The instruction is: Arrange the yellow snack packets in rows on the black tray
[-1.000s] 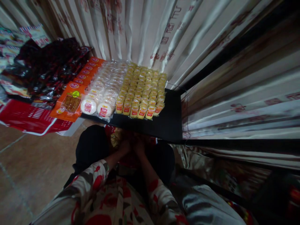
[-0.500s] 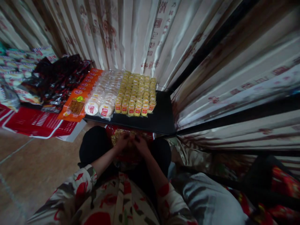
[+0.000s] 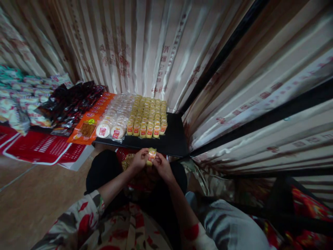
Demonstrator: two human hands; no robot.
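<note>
My left hand (image 3: pixel 139 160) and my right hand (image 3: pixel 161 165) meet just below the front edge of a black shelf (image 3: pixel 173 139) and together pinch one small yellow wrapped snack packet (image 3: pixel 151 154). Under my hands lies a red container with more yellow packets (image 3: pixel 128 161), partly hidden by my arms. On the shelf stand tight rows of the same yellow packets (image 3: pixel 148 116). Left of these rows lie round white cakes in clear wrap (image 3: pixel 114 119).
Orange snack packs (image 3: pixel 90 121) and dark glossy bags (image 3: pixel 70 104) continue to the left, with pale green packs (image 3: pixel 15 100) beyond. A red crate (image 3: pixel 39 147) sits below them. Cream curtains (image 3: pixel 208 69) hang behind and to the right. The floor (image 3: pixel 33 201) is brown tile.
My hands rose from the red container toward the shelf edge, and a yellow packet now shows between the fingers. The camera tilted up, so the shelf sits lower in view.
</note>
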